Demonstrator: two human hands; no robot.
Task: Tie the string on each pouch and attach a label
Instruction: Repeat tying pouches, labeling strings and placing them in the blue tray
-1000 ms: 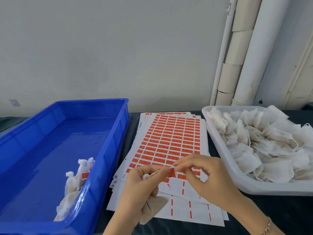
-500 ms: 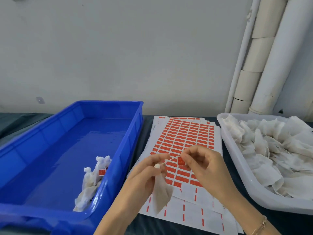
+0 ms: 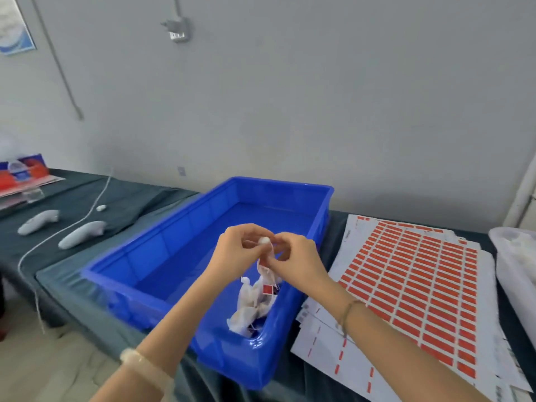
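The dark-clothed surface runs across in front of me. A blue bin sits on it. Label sheets, most carrying rows of red stickers, are spread at the bin's 3 o'clock. Further along at 3 o'clock is a white tray, cut by the edge. Well apart at the bin's 9 o'clock lie 2 white controllers.

Both hands are over the bin's near right part. The left hand has its grip closed, pinching the bunched top of a pouch. The right hand, at its 3 o'clock, pinches the same neck. Whether string lies in that pinch I cannot tell. The pouch's body hangs between them. Below, at 6 o'clock, a pile of tied pouches lies in the bin's corner, 1 showing a red label.
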